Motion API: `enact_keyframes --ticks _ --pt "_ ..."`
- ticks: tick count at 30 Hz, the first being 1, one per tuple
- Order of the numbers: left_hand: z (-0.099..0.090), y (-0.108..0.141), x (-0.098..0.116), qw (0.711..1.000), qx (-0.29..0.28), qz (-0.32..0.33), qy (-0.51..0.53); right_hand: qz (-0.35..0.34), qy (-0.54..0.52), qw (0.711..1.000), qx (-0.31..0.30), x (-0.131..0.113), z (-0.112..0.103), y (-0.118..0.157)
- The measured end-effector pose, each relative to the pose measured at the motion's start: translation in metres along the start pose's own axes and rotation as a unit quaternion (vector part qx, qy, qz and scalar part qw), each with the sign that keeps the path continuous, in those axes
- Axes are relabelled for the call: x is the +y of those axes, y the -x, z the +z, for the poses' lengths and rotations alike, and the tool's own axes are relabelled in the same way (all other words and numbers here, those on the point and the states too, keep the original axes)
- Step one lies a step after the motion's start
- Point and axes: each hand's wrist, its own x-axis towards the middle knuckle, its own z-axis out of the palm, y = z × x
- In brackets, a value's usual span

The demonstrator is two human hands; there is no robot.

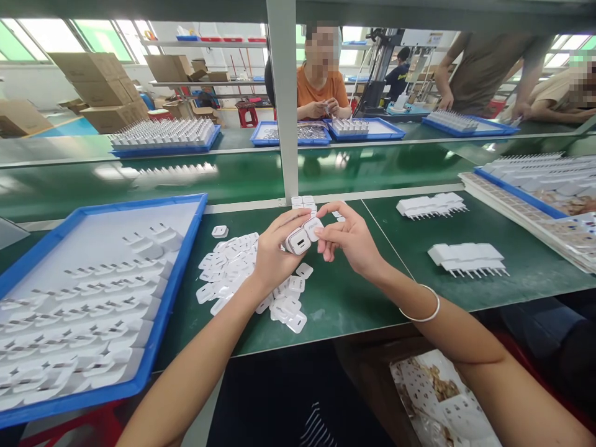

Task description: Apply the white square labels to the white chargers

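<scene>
My left hand (272,248) is wrapped round a white charger (298,242), whose end face with a dark port slot points toward me. Thumb and forefinger of my right hand (347,239) pinch a small white cover plate (313,230) with faint print, right against the charger; whether the two are joined I cannot tell. Under and beside my left hand lies a heap of loose white cover plates (228,264), many with a small slot. Behind my hands is a small group of white pieces (303,202), partly hidden by my fingers.
At left, a blue-rimmed tray (156,338) holds rows of white chargers, pins up. Two charger rows (468,257) (433,205) lie at right, near a stacked tray (516,192). A grey post (289,99) rises ahead. A co-worker (323,87) sits across the bench.
</scene>
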Motion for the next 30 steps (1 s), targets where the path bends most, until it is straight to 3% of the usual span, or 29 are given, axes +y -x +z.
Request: enact_keyframes --ticks 14,30 --pt "-0.009 -0.010 0.005 0.999 -0.029 0.031 0.030 -0.005 0.001 1.000 0.003 -0.009 0.003 0.007" --pt "-0.005 -0.008 0.012 0.999 -0.003 -0.023 0.044 -0.024 0.054 0.998 0.024 -0.005 0.003 0.005"
